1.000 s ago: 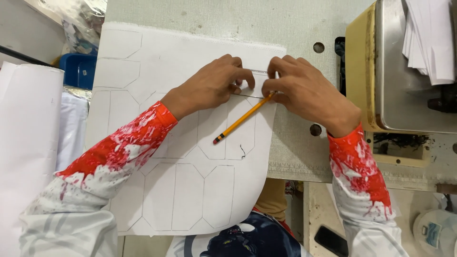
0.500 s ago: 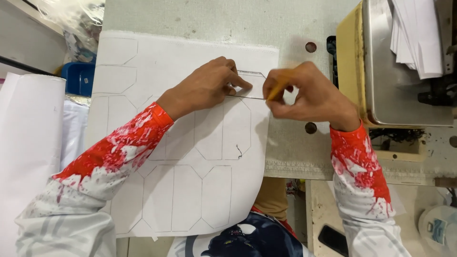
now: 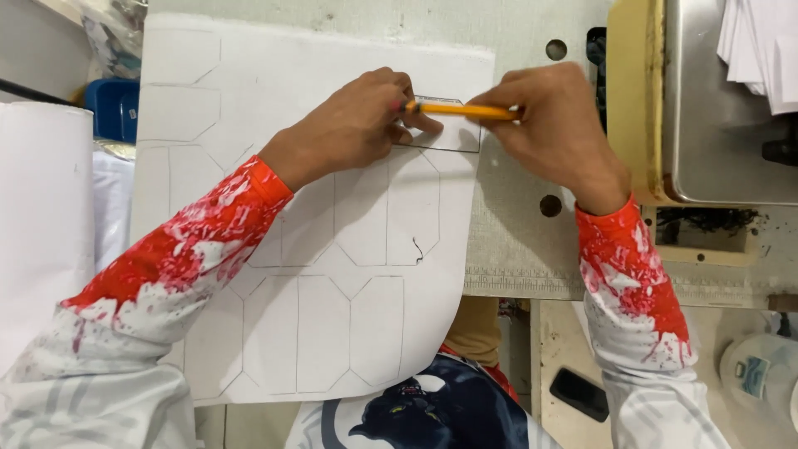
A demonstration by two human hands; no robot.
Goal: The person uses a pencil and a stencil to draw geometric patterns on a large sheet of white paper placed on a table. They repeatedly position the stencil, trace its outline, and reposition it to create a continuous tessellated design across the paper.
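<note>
A large white sheet point(image 3: 332, 249) with several pencilled hexagon-like outlines lies on the grey worktable point(image 3: 515, 241). My left hand point(image 3: 349, 125) presses a small clear template point(image 3: 449, 133) flat on the sheet near its upper right corner. My right hand point(image 3: 557, 125) holds a yellow pencil point(image 3: 457, 109), lying almost level, with its tip at my left fingers along the template's top edge. Both sleeves are red and white.
A sewing machine point(image 3: 715, 108) with a cream base stands at the right, white papers on top. A white fabric roll point(image 3: 41, 216) lies at the left, a blue box point(image 3: 108, 104) behind it. Holes point(image 3: 550, 204) dot the tabletop. A dark phone point(image 3: 582, 392) sits lower right.
The pencil swung from a slanted pose below the hands to nearly level along the template's top edge. My right hand shifted right; the view moved closer.
</note>
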